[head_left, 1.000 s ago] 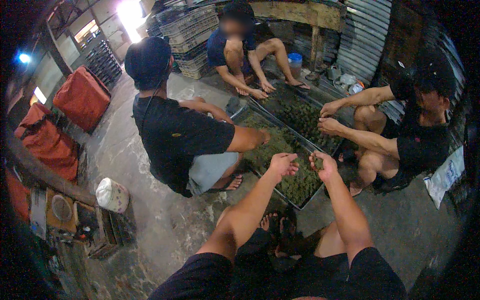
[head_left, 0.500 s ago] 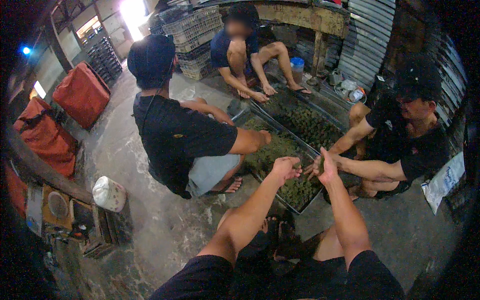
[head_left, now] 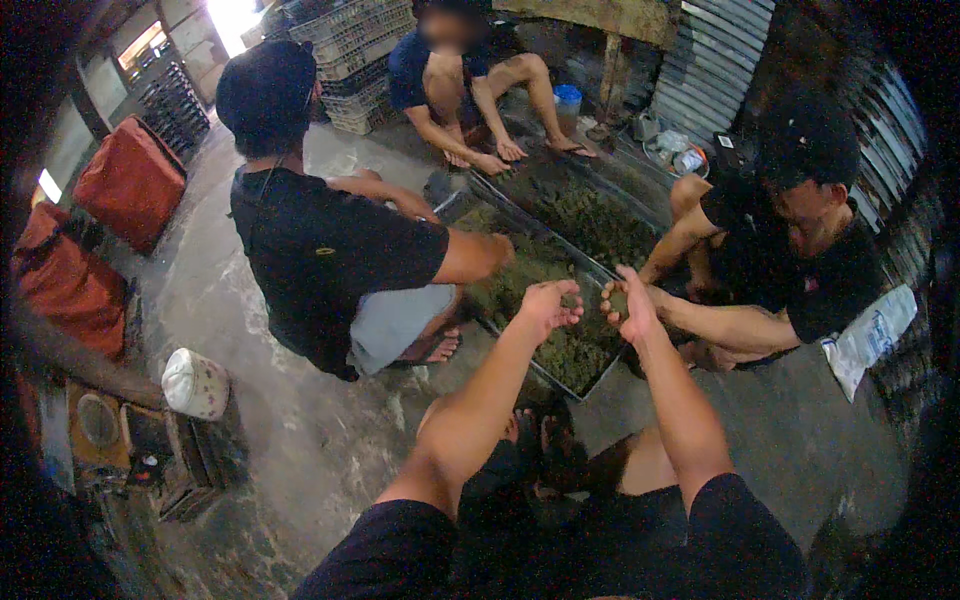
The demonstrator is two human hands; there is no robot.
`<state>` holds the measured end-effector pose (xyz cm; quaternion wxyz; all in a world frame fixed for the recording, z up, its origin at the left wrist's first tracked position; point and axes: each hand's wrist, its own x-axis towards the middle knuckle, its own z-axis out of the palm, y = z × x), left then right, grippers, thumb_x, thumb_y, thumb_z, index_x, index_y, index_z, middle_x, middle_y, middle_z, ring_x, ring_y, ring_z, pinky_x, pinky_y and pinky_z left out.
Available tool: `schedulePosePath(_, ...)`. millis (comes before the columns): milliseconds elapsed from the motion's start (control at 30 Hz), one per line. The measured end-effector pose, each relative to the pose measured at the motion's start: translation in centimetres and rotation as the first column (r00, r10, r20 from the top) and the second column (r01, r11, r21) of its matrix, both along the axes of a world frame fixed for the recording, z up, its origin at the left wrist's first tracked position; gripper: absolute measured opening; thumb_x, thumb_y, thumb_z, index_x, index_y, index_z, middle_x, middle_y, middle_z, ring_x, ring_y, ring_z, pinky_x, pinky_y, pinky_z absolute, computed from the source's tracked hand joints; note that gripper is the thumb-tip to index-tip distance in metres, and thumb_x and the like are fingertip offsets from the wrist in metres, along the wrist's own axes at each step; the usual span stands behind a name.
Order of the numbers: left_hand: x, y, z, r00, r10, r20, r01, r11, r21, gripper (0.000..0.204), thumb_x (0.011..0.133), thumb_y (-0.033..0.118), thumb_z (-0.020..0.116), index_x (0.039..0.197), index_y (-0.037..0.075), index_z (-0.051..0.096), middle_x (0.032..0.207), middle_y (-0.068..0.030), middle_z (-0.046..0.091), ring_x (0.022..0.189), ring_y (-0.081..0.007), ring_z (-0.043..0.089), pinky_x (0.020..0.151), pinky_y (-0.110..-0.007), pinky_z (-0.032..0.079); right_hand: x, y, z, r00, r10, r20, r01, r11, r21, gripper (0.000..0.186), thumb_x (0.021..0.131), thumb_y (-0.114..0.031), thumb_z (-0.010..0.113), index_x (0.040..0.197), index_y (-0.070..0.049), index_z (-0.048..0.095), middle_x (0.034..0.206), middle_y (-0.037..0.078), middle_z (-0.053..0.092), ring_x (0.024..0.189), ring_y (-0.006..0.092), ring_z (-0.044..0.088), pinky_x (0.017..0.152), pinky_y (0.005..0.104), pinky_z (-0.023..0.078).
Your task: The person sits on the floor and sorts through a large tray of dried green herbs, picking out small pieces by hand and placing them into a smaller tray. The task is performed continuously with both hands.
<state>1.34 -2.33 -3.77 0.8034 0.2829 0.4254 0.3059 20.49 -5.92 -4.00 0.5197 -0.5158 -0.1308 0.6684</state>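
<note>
Where the long metal tray [head_left: 480, 205] serves as landmark, entries run as follows.

Tray: shallow, dark-rimmed, lying on the concrete floor [head_left: 300, 420], filled with greenish clumped material [head_left: 575, 350].
Left hand [head_left: 548, 305]: over the near end of the tray, fingers curled loosely together; whether they pinch anything cannot be told.
Right hand [head_left: 625, 300]: just beside the left hand, over the same near end, fingers closed around a small green lump [head_left: 619, 299].
White bag [head_left: 868, 338]: right of the tray, flat, oblong, with dark print, beside a seated person [head_left: 800, 250].
Red sacks [head_left: 130, 185]: well left of the tray, bulky, cloth-like.
Grey crates [head_left: 350, 50]: beyond the tray's far end, stacked, slatted.
Blue-lidded container [head_left: 568, 100]: past the far end, small, cylindrical.
White patterned cap [head_left: 196, 384]: left of the tray, near the floor's edge.
Change from half a second ago: both hands are much where they were, over the near end; the person on the right now reaches an arm closer to the right hand.
</note>
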Motion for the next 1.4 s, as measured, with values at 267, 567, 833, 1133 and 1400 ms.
schedulePosePath(267, -1.1, 0.1, -0.3, 0.999, 0.03, 0.026, -0.029, 0.999, -0.031, 0.022, 0.087, 0.012, 0.057, 0.105, -0.001, 0.056, 0.082, -0.0138, 0.061, 0.067, -0.0255, 0.063, 0.058, -0.035, 0.055, -2.4, -0.7, 1.7, 0.981, 0.017, 0.192, -0.029, 0.998, 0.062, 0.033, 0.088, -0.048, 0.056, 0.081, -0.016, 0.05, 0.064, -0.002, 0.05, 0.05, 0.0119, 0.051, 0.039, 0.0241, 0.031)
schedulePosePath(567, 0.9, -0.2, -2.6, 0.996, -0.078, 0.033, 0.07, 0.977, 0.199, 0.031, 0.086, 0.004, 0.055, 0.115, -0.006, 0.054, 0.108, -0.0192, 0.06, 0.09, -0.0322, 0.063, 0.075, -0.039, 0.056, 2.8, -1.4, -2.0, 0.998, 0.02, -0.058, -0.009, 0.985, 0.171, 0.039, 0.082, -0.041, 0.06, 0.107, -0.011, 0.056, 0.094, 0.009, 0.063, 0.073, 0.0239, 0.062, 0.063, 0.0355, 0.049)
schedulePosePath(833, 0.8, 1.0, -1.5, 0.999, -0.037, 0.017, 0.035, 0.997, 0.066, 0.029, 0.089, 0.018, 0.055, 0.111, -0.002, 0.055, 0.096, -0.0142, 0.061, 0.082, -0.0297, 0.065, 0.068, -0.035, 0.055, 0.5, -0.6, 0.9, 0.98, -0.051, 0.193, 0.036, 0.996, 0.082, 0.031, 0.088, -0.041, 0.058, 0.094, -0.01, 0.058, 0.059, -0.002, 0.048, 0.048, 0.0107, 0.046, 0.038, 0.0228, 0.027)
schedulePosePath(1133, -0.7, 0.0, -3.6, 0.992, -0.119, 0.045, 0.105, 0.964, 0.243, 0.031, 0.085, 0.022, 0.058, 0.102, -0.003, 0.06, 0.095, -0.0154, 0.065, 0.08, -0.0305, 0.066, 0.068, -0.041, 0.056, -5.7, -3.3, 2.9, 0.932, 0.272, 0.239, -0.354, 0.824, 0.442, 0.039, 0.091, -0.035, 0.047, 0.122, -0.012, 0.055, 0.113, 0.006, 0.06, 0.095, 0.0152, 0.057, 0.079, 0.0309, 0.044)
schedulePosePath(1400, 0.0, -0.5, -1.0, 1.0, -0.012, -0.018, 0.013, 0.999, 0.04, 0.03, 0.087, 0.021, 0.057, 0.111, 0.004, 0.057, 0.106, -0.0102, 0.058, 0.078, -0.0308, 0.065, 0.061, -0.038, 0.057, -1.4, -1.8, 2.4, 0.912, -0.048, 0.408, 0.038, 0.999, 0.033, 0.03, 0.085, -0.037, 0.064, 0.097, -0.01, 0.062, 0.075, -0.001, 0.06, 0.058, 0.0087, 0.055, 0.041, 0.0214, 0.036)
